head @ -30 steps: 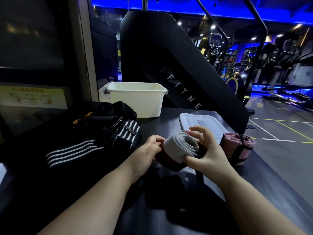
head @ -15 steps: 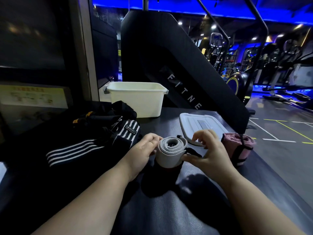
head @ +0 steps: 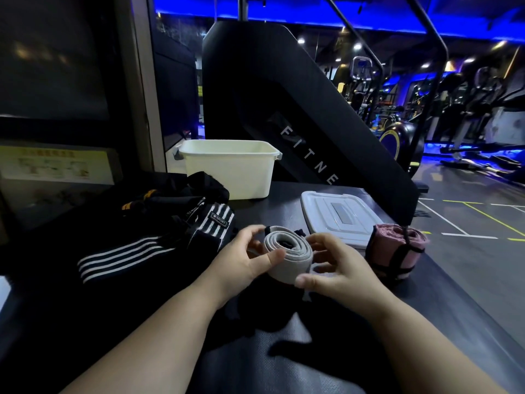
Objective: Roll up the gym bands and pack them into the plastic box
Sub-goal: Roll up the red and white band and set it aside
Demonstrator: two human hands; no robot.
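Standing right beside this person, so here's the view. The grey fabric gym band (head: 287, 257) is wound into a fat roll and held just off the dark matte surface (head: 284, 365), squeezed between both hands. The left hand (head: 241, 265) has its thumb pressed on the near face of the roll, with the fingers (head: 254, 232) curled round the far side. The right hand (head: 338, 271) mirrors that, thumb low on the roll and fingers hooked over the back. So both hands are gripping it, nothing spread flat.

The roll stands more or less on end, spiral face tipped up, long axis running up and a little away from the person. The white rectangular plastic box (head: 227, 172) sits beyond the fingertips and off to the left, well apart from the roll, open top up. I'd say the left hand is the nearer one, so the carry goes forward and left, past the heap of black bands with white stripes (head: 127, 254) just left of the left knuckles.

Right of the right-hand fingers there's a pink rolled band (head: 395, 251) cinched with a black strap. The flat white plastic lid (head: 338, 217) lies just behind it.

Hard to call:
- A scrap of grey and something dark red show under the roll, below the right thumb. Could be a loose tail, can't tell.
- The box's near wall hides most of its inside.
- The black heap melts into the gloom, so no counting bands.
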